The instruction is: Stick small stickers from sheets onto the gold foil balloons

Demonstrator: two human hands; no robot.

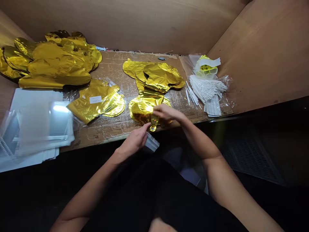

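At the front edge of the counter (101,130), the gold foil shape (142,111) lies flat and creased, its mirror-bright surface running from pale yellow glare to a dark amber patch at the left. Its outline is lobed, with a fine seam along the left margin; a narrow tab (153,128) projects toward me, broken into small glints. My right hand (167,113) is above its right part, fingers drawn together on the foil beside the tab, though whether they grip it I cannot tell. My left hand (135,140) has its fingers closed on a pale printed strip (152,143), the index tip just beside the tab. Behind, touching the shape, is a stack of similar gold foil (161,75); to the left lies a labelled foil piece (98,101), to the right a bundle of white sticks (207,87).
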